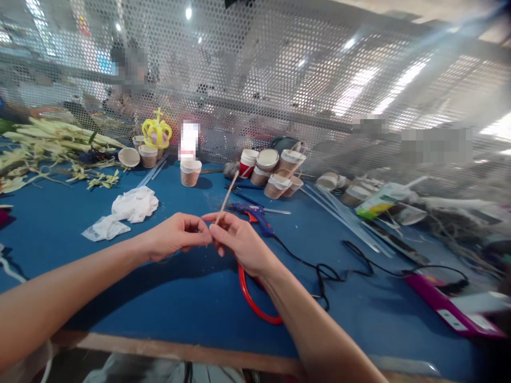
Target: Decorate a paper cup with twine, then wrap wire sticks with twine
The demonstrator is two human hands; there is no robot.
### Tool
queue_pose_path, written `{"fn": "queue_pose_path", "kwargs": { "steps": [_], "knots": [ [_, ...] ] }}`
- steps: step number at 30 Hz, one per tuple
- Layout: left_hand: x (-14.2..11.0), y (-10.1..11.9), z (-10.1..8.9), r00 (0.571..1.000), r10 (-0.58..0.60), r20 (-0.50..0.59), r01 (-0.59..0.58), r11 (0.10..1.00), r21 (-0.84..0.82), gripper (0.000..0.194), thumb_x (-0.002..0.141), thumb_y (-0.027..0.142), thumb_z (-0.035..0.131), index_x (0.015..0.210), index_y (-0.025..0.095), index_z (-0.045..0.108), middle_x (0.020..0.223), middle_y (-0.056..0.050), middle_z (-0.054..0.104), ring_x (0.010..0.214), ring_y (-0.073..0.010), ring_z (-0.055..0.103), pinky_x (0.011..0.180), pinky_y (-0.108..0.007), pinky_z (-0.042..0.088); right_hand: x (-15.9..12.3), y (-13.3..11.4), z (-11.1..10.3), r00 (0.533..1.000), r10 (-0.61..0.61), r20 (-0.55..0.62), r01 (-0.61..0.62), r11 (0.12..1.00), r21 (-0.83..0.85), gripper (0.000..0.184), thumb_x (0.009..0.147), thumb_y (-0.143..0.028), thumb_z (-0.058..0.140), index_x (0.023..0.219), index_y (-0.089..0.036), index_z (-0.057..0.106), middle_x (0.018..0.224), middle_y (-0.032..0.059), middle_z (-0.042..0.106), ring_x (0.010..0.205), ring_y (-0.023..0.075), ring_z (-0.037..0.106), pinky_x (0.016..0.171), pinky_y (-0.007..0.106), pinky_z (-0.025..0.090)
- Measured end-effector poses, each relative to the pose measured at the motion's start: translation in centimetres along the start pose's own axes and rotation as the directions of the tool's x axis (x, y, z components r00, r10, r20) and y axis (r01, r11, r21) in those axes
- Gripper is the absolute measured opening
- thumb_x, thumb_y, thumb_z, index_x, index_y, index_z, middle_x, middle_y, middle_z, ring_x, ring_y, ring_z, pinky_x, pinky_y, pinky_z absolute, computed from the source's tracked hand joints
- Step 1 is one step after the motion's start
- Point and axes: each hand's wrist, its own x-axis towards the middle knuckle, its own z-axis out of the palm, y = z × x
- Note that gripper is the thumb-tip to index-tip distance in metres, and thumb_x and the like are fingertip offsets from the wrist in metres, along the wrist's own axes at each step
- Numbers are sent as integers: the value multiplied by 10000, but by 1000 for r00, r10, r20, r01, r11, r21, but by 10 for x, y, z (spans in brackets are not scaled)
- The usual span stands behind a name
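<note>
My right hand (239, 239) pinches a thin light-brown stick (228, 194), which slants up and away from the fingers. Close against it, my left hand (186, 234) is closed in a pinch, its fingertips meeting those of the right. Whatever the left fingers hold is too small or hidden to make out. Under my right wrist, red-handled scissors (248, 299) lie on the table, mostly covered. Just beyond the hands rests a blue glue gun (257, 215) with an orange trigger and a black cord.
Crumpled white plastic (136, 205) lies left on the blue table (191, 314). Behind stand paper cups (190, 174), a yellow crown (157, 132) and dried husks (59, 135). Clear glue sticks (347, 218) and a purple power strip (447, 306) are right. A perforated metal screen (247, 69) closes the back.
</note>
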Motion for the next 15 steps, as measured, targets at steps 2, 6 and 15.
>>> {"fn": "queue_pose_path", "kwargs": {
  "steps": [2,6,15],
  "knots": [
    [-1,0,0,1000,-5,15,4,1000,21,208,673,309,608,634,117,537,529,56,448,436,-31,310,401,-189,195,0,2,1,1000,-25,17,26,997,-73,169,716,-310,609,763,-160,549,597,-42,511,489,54,462,421,170,393],
    [-1,1,-6,997,-38,74,37,999,12,180,683,291,605,679,118,553,571,49,470,460,-33,315,410,-179,212,1,4,1,999,-25,-21,23,992,-124,204,723,-341,589,690,-165,492,551,-45,506,469,64,476,406,181,403],
    [1,0,-11,991,-3,131,-14,992,126,141,707,264,564,719,124,560,623,35,481,489,-42,338,441,-175,259,-1,4,0,1000,11,-4,-11,991,-133,221,725,-354,580,688,-162,475,574,-40,504,485,61,486,401,170,410]
  ]
}}
